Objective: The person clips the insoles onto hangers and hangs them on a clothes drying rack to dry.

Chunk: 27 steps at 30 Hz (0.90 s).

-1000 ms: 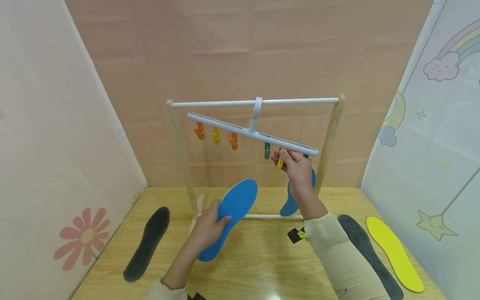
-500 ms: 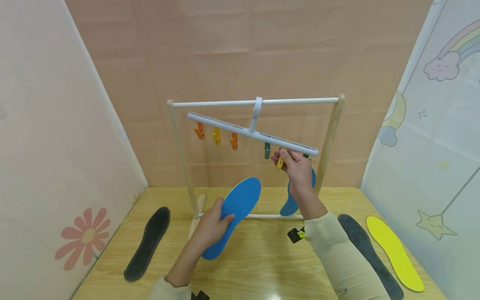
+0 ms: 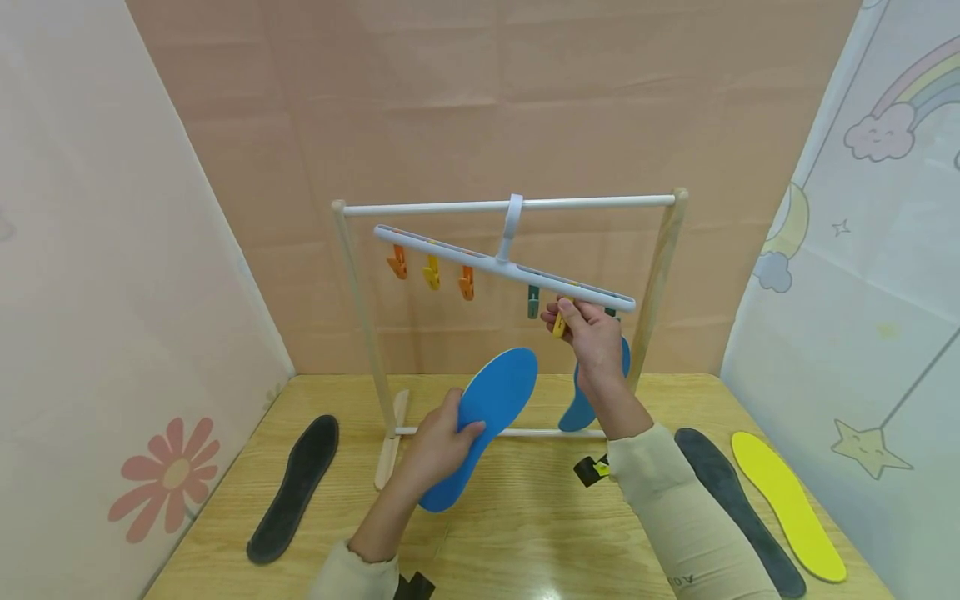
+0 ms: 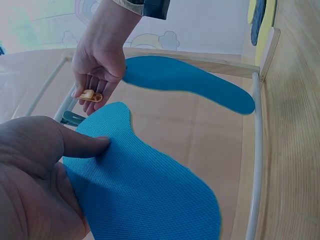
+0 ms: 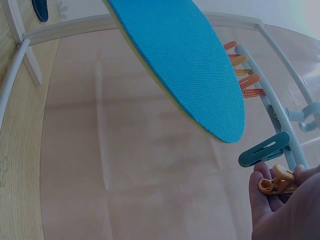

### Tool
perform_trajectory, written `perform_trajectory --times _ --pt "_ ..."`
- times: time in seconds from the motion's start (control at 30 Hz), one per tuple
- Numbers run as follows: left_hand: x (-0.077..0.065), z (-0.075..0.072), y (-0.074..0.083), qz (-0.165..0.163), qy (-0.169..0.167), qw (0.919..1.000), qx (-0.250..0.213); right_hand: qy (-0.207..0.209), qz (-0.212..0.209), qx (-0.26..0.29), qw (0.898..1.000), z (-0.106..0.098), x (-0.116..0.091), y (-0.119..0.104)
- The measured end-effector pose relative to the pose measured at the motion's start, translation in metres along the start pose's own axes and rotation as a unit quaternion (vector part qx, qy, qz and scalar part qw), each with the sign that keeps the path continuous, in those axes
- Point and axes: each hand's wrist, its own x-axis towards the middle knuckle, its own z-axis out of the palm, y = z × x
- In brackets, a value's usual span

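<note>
A blue insole (image 3: pixel 491 408) is held in my left hand (image 3: pixel 442 446), thumb on its face, its wide end pointing up and to the right. My right hand (image 3: pixel 592 333) pinches a yellow clothespin (image 3: pixel 559 323) on the white clip hanger (image 3: pixel 502 267), which tilts down to the right. The held insole and the yellow clothespin are apart. Behind my right wrist a second blue insole (image 3: pixel 579 404) hangs at the hanger's right end; a green clip (image 3: pixel 611 312) there is mostly hidden. Beside my right fingers hangs another green clip (image 5: pixel 265 149).
The hanger hooks over the top bar of a wooden rack (image 3: pixel 420 208). Orange and yellow clips (image 3: pixel 431 273) hang on its left half. A black insole (image 3: pixel 296 487) lies left on the table; a dark insole (image 3: pixel 738 508) and a yellow insole (image 3: pixel 787 504) lie right.
My left hand has moved up and to the right with the blue insole, closer to the yellow clothespin. My right hand has stayed in place on the clothespin.
</note>
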Motion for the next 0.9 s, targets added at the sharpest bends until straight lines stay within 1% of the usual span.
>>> perform_trajectory --times 0.17,0.3,0.4,0.5,0.73,0.9 --pt "0.001 0.000 0.002 0.000 -0.005 0.9999 -0.012 0.003 0.000 -0.005 1.000 0.001 -0.001 -0.001" --pt "0.002 0.003 0.004 -0.010 -0.010 0.9996 -0.023 0.004 0.003 -0.009 1.000 0.001 -0.002 -0.002" --pt "0.004 0.006 0.007 -0.022 -0.009 0.9993 -0.028 0.001 0.007 -0.008 1.000 0.001 -0.002 -0.002" --pt "0.007 0.008 0.011 -0.025 -0.007 0.9990 -0.035 -0.001 0.006 -0.005 1.000 0.000 -0.003 -0.002" --pt "0.012 0.013 0.018 -0.015 -0.008 0.9990 -0.042 -0.002 0.004 0.001 1.000 0.000 -0.006 -0.001" --pt "0.012 0.015 0.021 -0.017 -0.008 0.9985 -0.052 -0.001 0.000 -0.001 1.000 0.001 -0.008 -0.003"
